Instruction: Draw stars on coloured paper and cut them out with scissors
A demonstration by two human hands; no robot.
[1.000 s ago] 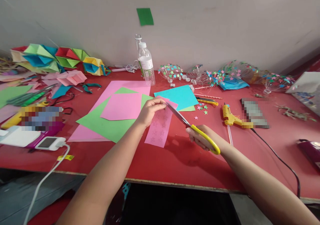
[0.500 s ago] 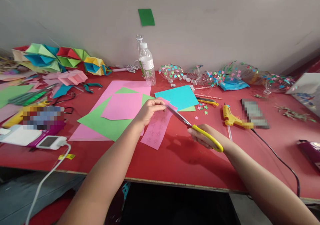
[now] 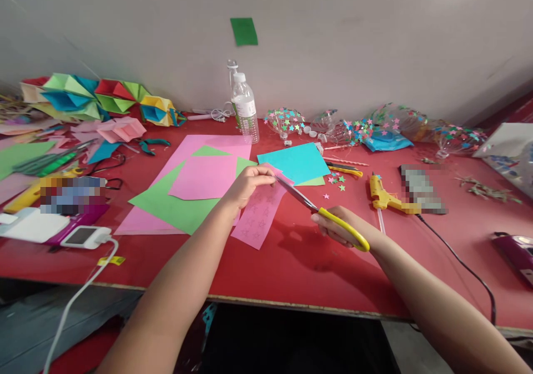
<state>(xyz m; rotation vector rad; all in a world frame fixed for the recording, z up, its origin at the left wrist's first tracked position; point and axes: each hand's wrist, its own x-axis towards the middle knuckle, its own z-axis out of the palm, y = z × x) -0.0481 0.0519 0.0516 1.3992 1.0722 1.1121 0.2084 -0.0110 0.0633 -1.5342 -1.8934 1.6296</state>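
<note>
Between the fingers of my left hand [image 3: 249, 184] is the upper end of a pink paper strip [image 3: 259, 218] with star outlines drawn on it. The strip hangs down toward me over the red table. My right hand [image 3: 339, 225] grips yellow-handled scissors [image 3: 343, 228], whose blades point up and left to the paper at my left fingertips. The blade tips overlap the paper there, and I cannot tell how far apart they are. Small cut paper stars [image 3: 341, 187] lie on the table beyond my right hand.
Pink and green sheets [image 3: 203, 177] lie left of my hands, and a blue sheet [image 3: 295, 163] behind them. A yellow glue gun [image 3: 385, 196] with a cord rests at right. Plastic bottles [image 3: 246, 110], star-covered clear pieces [image 3: 285, 121] and folded paper shapes [image 3: 70, 96] line the wall.
Both hands stay almost in place, with the scissors still at the paper. The strip's lower end has swung slightly left. The view has shifted a little.
</note>
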